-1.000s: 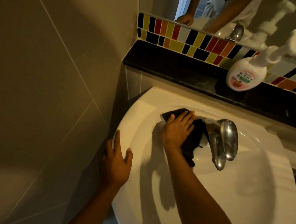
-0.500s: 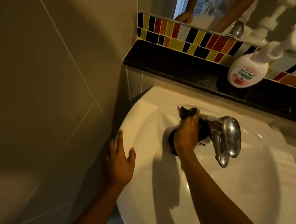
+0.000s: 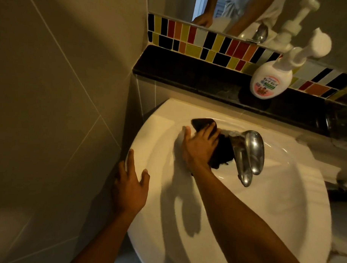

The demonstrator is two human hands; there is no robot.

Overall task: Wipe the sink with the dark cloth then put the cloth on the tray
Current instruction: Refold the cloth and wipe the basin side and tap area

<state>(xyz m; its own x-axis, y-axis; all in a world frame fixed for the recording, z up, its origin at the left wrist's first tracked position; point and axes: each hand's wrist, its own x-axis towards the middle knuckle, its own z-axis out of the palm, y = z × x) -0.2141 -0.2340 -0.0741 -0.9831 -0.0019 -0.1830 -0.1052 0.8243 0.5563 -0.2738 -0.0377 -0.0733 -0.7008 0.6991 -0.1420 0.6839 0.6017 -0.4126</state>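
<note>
Cloth (image 3: 222,150), dark and bunched, lay on the back ledge of the white sink (image 3: 245,202), against the left side of the chrome faucet (image 3: 250,153). It looked soft, light and limp, best gathered in a whole fistful. The right hand (image 3: 200,147) pressed flat on it, fingers spread over the folds. The left hand (image 3: 130,186) rested open on the sink's left rim beside the tiled wall. Open room lay toward the basin; no tray showed.
</note>
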